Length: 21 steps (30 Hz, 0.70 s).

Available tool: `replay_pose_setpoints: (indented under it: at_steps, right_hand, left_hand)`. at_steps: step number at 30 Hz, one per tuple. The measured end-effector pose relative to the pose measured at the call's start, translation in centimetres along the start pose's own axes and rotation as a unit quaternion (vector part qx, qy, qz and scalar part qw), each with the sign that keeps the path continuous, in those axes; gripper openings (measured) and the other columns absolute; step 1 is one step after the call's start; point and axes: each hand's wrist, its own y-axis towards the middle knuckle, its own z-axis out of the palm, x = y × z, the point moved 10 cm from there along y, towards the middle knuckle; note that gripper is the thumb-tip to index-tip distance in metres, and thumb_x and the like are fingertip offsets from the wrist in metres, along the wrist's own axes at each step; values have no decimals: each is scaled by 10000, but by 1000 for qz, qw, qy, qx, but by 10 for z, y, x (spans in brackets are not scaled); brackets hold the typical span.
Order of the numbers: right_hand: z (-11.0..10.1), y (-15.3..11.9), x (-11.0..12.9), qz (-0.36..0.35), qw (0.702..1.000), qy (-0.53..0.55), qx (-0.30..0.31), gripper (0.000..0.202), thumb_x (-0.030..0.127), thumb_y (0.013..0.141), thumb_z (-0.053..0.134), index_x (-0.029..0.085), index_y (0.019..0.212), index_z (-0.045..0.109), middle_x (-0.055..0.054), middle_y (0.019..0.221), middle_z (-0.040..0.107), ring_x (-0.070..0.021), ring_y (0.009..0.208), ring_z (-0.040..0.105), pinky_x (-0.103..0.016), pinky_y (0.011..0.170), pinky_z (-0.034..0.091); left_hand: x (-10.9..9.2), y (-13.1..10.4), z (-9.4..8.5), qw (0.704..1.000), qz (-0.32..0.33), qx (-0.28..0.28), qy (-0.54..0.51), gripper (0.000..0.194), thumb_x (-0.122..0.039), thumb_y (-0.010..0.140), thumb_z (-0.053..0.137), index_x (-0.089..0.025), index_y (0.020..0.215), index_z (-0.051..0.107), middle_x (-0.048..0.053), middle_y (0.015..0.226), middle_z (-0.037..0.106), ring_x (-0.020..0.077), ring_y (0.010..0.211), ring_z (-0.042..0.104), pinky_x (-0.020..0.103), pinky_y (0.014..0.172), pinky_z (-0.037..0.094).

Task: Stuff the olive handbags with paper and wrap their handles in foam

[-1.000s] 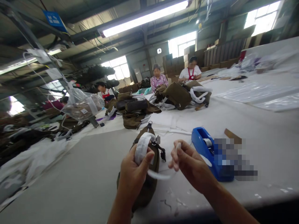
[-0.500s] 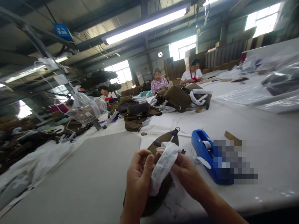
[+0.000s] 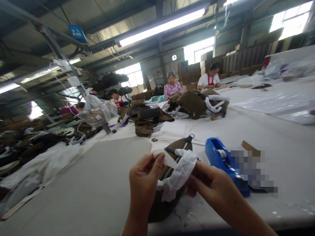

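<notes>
An olive-brown bag (image 3: 163, 208) with a metal ring at its top lies on the table before me. Around its handle is crinkled white wrapping (image 3: 180, 170). My left hand (image 3: 145, 178) pinches a small white strip (image 3: 167, 159) between thumb and fingers, left of the wrapping. The fingers of my right hand (image 3: 206, 182) are closed on the right side of the white wrapping; their tips are partly hidden behind it. Just right of my right hand stands a blue tape dispenser (image 3: 216, 150) with a tape roll in it.
Several brown bags (image 3: 192, 103) with white-wrapped handles are piled farther back on the white table (image 3: 278, 141). A grey sheet (image 3: 98, 177) covers the left part. People sit behind the bags. Clear plastic (image 3: 94, 111) hangs from a metal post at the left.
My left hand has come away from the wrapping and now shows a white strip in its pinch. My right hand has shifted slightly right. The whole view has moved a little.
</notes>
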Motion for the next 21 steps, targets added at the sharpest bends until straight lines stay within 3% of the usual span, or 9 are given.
replay_pose_setpoints:
  at_steps: [6,10,12,14,17,19,21]
  right_hand:
    - [-18,-19,-1,52,978,192,-65,261,449,883,740,220,941,627,-40,763,747,-170,586,712,-260,585,610]
    - [-7,-11,7,10,956,291,28,291,406,887,745,240,1126,749,-108,1020,790,-259,852,779,-361,753,660]
    - [-11,-7,13,-29,965,260,17,296,364,891,743,281,1175,760,-92,1063,789,-259,869,779,-362,767,663]
    - [-21,-5,25,-87,982,163,-44,251,296,870,766,317,1120,783,-55,1026,794,-227,841,771,-307,743,655]
    - [-32,-9,54,-182,974,24,-132,139,249,863,768,325,973,806,-27,902,773,-188,813,733,-238,706,617]
    - [-33,-9,65,-206,967,0,-152,55,288,884,748,303,896,800,-36,857,728,-175,770,695,-220,626,582]
    - [-33,-5,67,-196,969,6,-149,101,348,897,731,272,859,784,-53,868,689,-173,752,666,-218,541,535]
  left_hand:
    - [-16,-3,17,997,-5,24,-67,217,-384,833,789,-184,917,789,7,703,736,133,628,683,178,590,545]
    - [-30,-5,16,999,13,6,-37,192,-366,849,765,-190,919,795,25,777,772,161,673,717,217,637,582]
    - [-36,-6,14,999,36,4,-1,166,-355,859,753,-213,929,803,25,837,789,173,725,734,230,682,590]
    - [-44,-8,13,997,70,9,40,144,-344,864,751,-235,938,809,20,877,796,180,768,741,237,724,591]
    - [-51,-11,10,993,100,-12,66,131,-338,856,758,-238,918,815,23,888,798,190,777,741,248,739,590]
    - [-51,-13,9,994,92,-27,58,141,-345,851,759,-229,907,815,25,858,796,186,732,735,247,713,590]
    - [-50,-13,11,995,84,-33,47,150,-347,847,761,-221,908,813,22,823,791,174,686,725,235,680,589]
